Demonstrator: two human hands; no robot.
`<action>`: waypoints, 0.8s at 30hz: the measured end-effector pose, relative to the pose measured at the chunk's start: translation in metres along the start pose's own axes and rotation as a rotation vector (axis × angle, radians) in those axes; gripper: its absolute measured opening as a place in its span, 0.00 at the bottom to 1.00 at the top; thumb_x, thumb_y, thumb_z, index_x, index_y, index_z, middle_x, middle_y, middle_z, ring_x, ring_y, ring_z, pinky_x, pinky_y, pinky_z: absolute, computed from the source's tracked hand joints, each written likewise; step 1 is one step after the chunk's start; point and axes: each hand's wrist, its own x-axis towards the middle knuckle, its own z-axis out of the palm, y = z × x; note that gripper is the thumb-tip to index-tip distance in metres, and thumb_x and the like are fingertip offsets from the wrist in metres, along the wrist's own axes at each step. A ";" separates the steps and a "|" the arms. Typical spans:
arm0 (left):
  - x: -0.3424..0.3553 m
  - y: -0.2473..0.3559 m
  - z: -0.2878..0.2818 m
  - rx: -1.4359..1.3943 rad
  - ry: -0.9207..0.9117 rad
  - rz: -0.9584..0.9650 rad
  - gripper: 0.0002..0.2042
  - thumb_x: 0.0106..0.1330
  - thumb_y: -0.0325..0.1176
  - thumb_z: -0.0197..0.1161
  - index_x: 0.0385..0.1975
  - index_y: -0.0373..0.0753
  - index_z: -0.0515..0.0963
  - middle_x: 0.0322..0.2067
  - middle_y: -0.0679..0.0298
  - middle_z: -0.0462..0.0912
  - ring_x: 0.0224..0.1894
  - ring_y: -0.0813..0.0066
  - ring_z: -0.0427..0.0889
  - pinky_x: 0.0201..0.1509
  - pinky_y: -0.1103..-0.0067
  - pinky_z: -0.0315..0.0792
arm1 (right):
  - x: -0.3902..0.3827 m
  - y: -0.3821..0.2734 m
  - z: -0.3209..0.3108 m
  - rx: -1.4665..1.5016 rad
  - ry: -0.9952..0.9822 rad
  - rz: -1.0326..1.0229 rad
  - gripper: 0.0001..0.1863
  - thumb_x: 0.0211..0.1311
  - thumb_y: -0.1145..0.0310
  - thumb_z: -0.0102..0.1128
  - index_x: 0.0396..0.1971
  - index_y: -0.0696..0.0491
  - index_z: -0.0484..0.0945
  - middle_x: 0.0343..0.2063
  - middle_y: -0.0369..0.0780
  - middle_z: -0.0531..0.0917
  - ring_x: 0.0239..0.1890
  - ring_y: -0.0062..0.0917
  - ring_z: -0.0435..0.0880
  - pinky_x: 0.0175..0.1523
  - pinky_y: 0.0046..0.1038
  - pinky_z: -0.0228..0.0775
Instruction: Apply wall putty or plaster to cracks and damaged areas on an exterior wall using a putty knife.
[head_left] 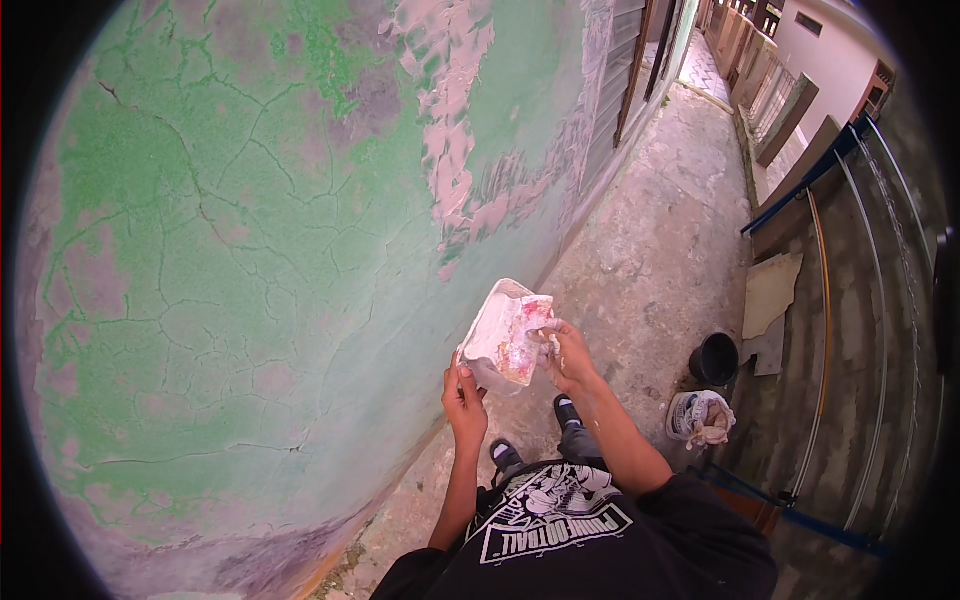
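Observation:
My left hand (465, 402) grips the lower left edge of a small whitish tub (466, 340), its thumb up on the rim. Pale pink paste (494, 325) fills much of the tub. Closed on a flat rectangular spreader (525, 338) smeared with white and reddish paste, my right hand (565, 358) has it over the right side of the tub. White smears coat the right fingers. To the left stands a cracked green wall (250, 300), where a thick, uneven patch of pale pink paste (448, 140) runs down the upper part.
A black bucket (714, 359) and a white pail with a crumpled bag (700, 418) stand on the concrete path (660, 230) to my right. Beyond them, a rack with blue frame and metal rods (870, 250) lines the right side. A louvred panel (621, 70) interrupts the wall farther along.

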 end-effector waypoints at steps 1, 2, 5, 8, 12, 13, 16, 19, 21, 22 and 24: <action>0.000 0.001 0.000 -0.103 0.018 -0.057 0.23 0.75 0.44 0.47 0.64 0.37 0.65 0.46 0.62 0.74 0.43 0.76 0.77 0.43 0.77 0.78 | -0.002 -0.002 0.002 0.004 -0.003 0.000 0.07 0.64 0.73 0.54 0.41 0.54 0.73 0.34 0.39 0.81 0.32 0.20 0.82 0.34 0.24 0.78; 0.001 0.002 -0.001 -0.205 0.033 -0.113 0.24 0.75 0.45 0.47 0.65 0.38 0.64 0.49 0.61 0.76 0.46 0.74 0.78 0.44 0.75 0.78 | -0.005 -0.007 0.004 0.052 -0.046 0.001 0.07 0.64 0.74 0.54 0.41 0.53 0.72 0.35 0.39 0.81 0.32 0.19 0.81 0.33 0.23 0.78; -0.001 -0.015 -0.019 -0.237 0.048 -0.186 0.24 0.75 0.47 0.47 0.65 0.40 0.63 0.53 0.59 0.76 0.49 0.70 0.80 0.46 0.73 0.79 | 0.005 -0.016 -0.005 0.108 -0.164 -0.050 0.08 0.63 0.74 0.54 0.43 0.52 0.72 0.37 0.40 0.80 0.32 0.18 0.80 0.33 0.22 0.78; -0.003 -0.029 -0.041 -0.245 0.088 -0.220 0.24 0.75 0.48 0.47 0.64 0.41 0.65 0.50 0.61 0.78 0.47 0.70 0.81 0.45 0.74 0.79 | 0.017 -0.022 0.000 0.087 -0.199 -0.211 0.11 0.63 0.75 0.55 0.44 0.51 0.72 0.37 0.40 0.80 0.33 0.17 0.81 0.33 0.22 0.77; -0.005 -0.025 -0.063 -0.208 0.144 -0.212 0.23 0.74 0.49 0.47 0.62 0.41 0.66 0.49 0.61 0.78 0.45 0.70 0.82 0.43 0.75 0.79 | 0.019 -0.049 0.048 -0.173 0.005 -0.643 0.16 0.60 0.79 0.54 0.49 0.54 0.71 0.39 0.39 0.80 0.35 0.19 0.81 0.34 0.23 0.75; -0.005 -0.022 -0.066 -0.211 0.173 -0.213 0.23 0.74 0.49 0.47 0.61 0.41 0.66 0.49 0.62 0.78 0.45 0.71 0.82 0.43 0.76 0.78 | 0.023 -0.056 0.057 -0.157 0.006 -0.646 0.16 0.60 0.79 0.54 0.49 0.54 0.71 0.39 0.39 0.80 0.35 0.19 0.81 0.34 0.23 0.75; -0.004 -0.018 -0.072 -0.205 0.197 -0.204 0.22 0.74 0.49 0.47 0.60 0.41 0.67 0.49 0.62 0.78 0.44 0.71 0.82 0.42 0.76 0.78 | 0.033 -0.072 0.079 -0.443 0.087 -1.023 0.18 0.59 0.80 0.54 0.51 0.58 0.72 0.38 0.40 0.82 0.38 0.22 0.82 0.38 0.24 0.76; -0.006 -0.018 -0.079 -0.191 0.188 -0.209 0.22 0.74 0.49 0.48 0.60 0.41 0.67 0.52 0.60 0.76 0.48 0.66 0.81 0.46 0.72 0.77 | 0.029 -0.075 0.102 -0.635 0.056 -1.004 0.18 0.59 0.79 0.55 0.50 0.61 0.74 0.38 0.42 0.84 0.42 0.24 0.82 0.44 0.24 0.74; -0.008 -0.022 -0.083 -0.176 0.174 -0.219 0.23 0.74 0.50 0.48 0.60 0.41 0.66 0.55 0.59 0.74 0.51 0.61 0.79 0.49 0.69 0.76 | 0.026 -0.073 0.116 -0.512 -0.022 -0.878 0.16 0.58 0.79 0.55 0.47 0.63 0.77 0.37 0.43 0.85 0.43 0.21 0.82 0.46 0.23 0.74; -0.010 -0.023 -0.083 -0.188 0.175 -0.224 0.23 0.74 0.50 0.48 0.60 0.40 0.66 0.55 0.59 0.74 0.51 0.61 0.79 0.49 0.69 0.76 | 0.026 -0.074 0.120 -0.502 -0.018 -0.877 0.16 0.58 0.79 0.55 0.47 0.63 0.77 0.37 0.43 0.85 0.43 0.21 0.82 0.46 0.23 0.74; -0.014 -0.021 -0.081 -0.191 0.179 -0.226 0.23 0.74 0.49 0.48 0.60 0.40 0.66 0.55 0.59 0.74 0.51 0.61 0.79 0.50 0.69 0.76 | 0.026 -0.073 0.126 -0.442 -0.044 -0.889 0.18 0.58 0.79 0.56 0.50 0.63 0.76 0.37 0.42 0.85 0.41 0.19 0.82 0.45 0.24 0.74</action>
